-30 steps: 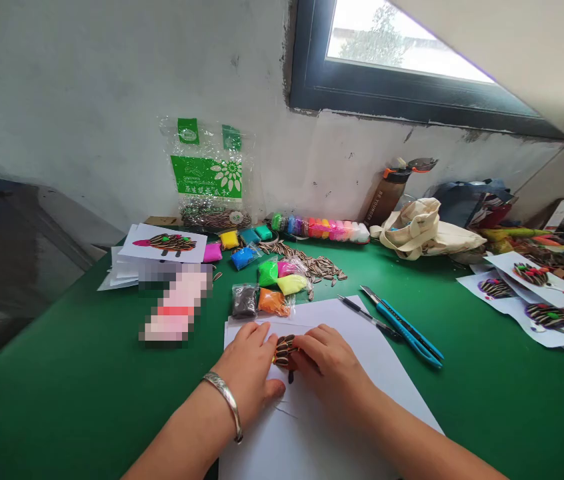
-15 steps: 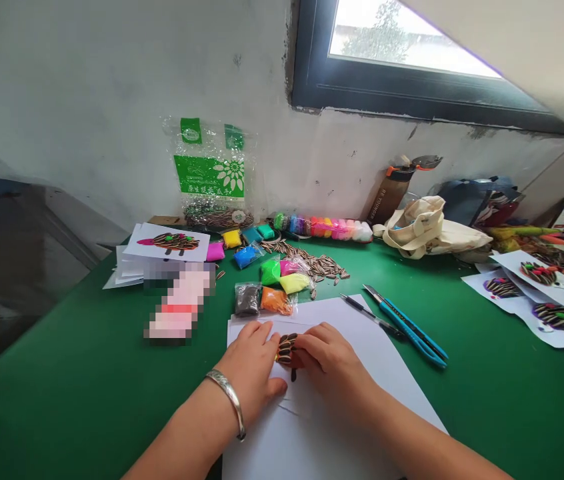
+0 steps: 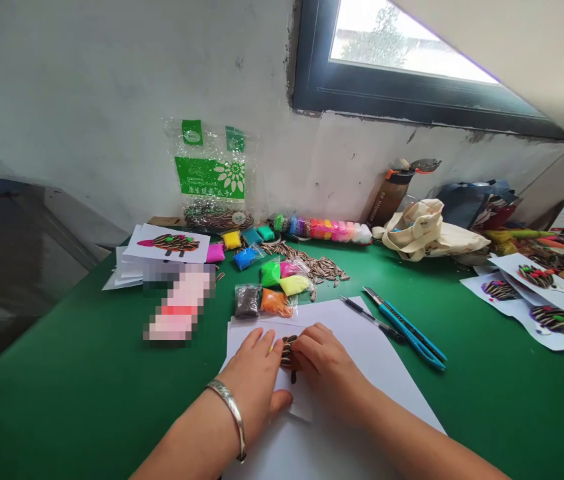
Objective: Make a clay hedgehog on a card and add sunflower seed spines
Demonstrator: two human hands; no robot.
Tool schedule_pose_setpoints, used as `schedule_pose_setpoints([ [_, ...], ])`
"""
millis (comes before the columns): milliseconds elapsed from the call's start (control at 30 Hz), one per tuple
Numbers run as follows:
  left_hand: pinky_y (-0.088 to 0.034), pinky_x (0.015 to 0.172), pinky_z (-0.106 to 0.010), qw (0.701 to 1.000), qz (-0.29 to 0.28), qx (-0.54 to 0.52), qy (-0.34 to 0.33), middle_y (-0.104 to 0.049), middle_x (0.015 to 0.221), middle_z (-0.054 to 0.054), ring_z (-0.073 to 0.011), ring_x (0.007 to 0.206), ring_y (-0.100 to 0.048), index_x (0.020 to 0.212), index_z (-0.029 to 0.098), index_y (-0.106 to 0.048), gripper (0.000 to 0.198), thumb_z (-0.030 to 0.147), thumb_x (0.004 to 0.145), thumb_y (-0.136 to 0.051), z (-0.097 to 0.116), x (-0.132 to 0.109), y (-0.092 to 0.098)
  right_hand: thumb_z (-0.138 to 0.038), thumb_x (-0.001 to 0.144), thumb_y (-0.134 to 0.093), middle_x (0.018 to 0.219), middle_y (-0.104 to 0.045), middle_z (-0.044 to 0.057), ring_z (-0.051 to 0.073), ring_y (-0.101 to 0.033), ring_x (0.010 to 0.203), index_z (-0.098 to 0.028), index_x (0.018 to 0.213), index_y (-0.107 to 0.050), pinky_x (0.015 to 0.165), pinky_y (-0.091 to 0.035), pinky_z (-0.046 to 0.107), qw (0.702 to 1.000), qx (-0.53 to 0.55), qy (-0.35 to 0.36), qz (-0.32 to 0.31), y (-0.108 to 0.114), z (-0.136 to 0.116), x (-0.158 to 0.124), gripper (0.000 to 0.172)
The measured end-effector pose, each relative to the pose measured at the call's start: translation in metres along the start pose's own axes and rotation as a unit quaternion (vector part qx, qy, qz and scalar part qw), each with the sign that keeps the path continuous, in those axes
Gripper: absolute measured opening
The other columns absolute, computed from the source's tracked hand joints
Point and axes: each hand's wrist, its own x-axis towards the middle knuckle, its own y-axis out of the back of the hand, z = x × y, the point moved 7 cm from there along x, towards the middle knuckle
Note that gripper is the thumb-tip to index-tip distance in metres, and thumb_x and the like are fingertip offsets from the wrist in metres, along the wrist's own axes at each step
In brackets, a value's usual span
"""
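My left hand lies flat on a white paper sheet, its fingers apart and its tips close to a small figure of striped sunflower seeds. My right hand presses on the figure's right side and hides part of it. A dark stem shows below the seeds. A larger white sheet lies under everything. A silver bangle circles my left wrist.
Bags of coloured clay and loose seeds lie beyond the paper. Blue-handled scissors and a craft knife lie to the right. Finished seed pictures lie at far right; a pixelated patch covers something at left.
The smaller sheet has turned slightly beneath my hands, and a lower corner now shows. My left hand has shifted a little down and right. The view has tilted slightly.
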Motion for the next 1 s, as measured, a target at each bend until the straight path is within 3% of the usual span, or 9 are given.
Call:
schedule_pose_setpoints([
  [233,-0.026,0.111,-0.045,1.0,0.013,0.005,-0.001,-0.04,0.145,-0.014,-0.0331,0.138,-0.027,0.134,0.015,-0.048,0.066,0.039,0.074,-0.063,-0.002,0.001,-0.001,-0.014,0.087,-0.054,0.079,-0.058,0.004,0.017,-0.049,0.076,-0.02,0.084,-0.063,0.067,-0.038,0.028,0.998,0.008,-0.036,0.043,0.014,0.011,-0.009,0.011],
  [667,-0.024,0.113,-0.046,0.999,0.031,0.001,-0.029,-0.045,0.142,-0.014,-0.0322,0.137,-0.029,0.131,0.015,-0.05,0.068,0.04,0.071,-0.066,0.001,0.005,-0.006,-0.019,0.091,-0.048,0.066,-0.054,0.003,0.015,-0.045,0.068,-0.018,0.067,-0.059,0.063,-0.034,0.028,0.998,-0.04,-0.008,0.04,0.01,0.007,-0.005,0.027],
  [1000,-0.025,0.113,-0.045,1.0,-0.006,0.023,-0.009,-0.043,0.143,-0.014,-0.0344,0.138,-0.026,0.135,0.01,-0.047,0.07,0.039,0.073,-0.064,0.007,0.002,0.001,-0.015,0.088,-0.051,0.067,-0.054,0.003,0.015,-0.045,0.068,-0.017,0.063,-0.057,0.064,-0.034,0.027,0.999,-0.043,-0.014,0.026,0.006,0.007,-0.004,0.025],
])
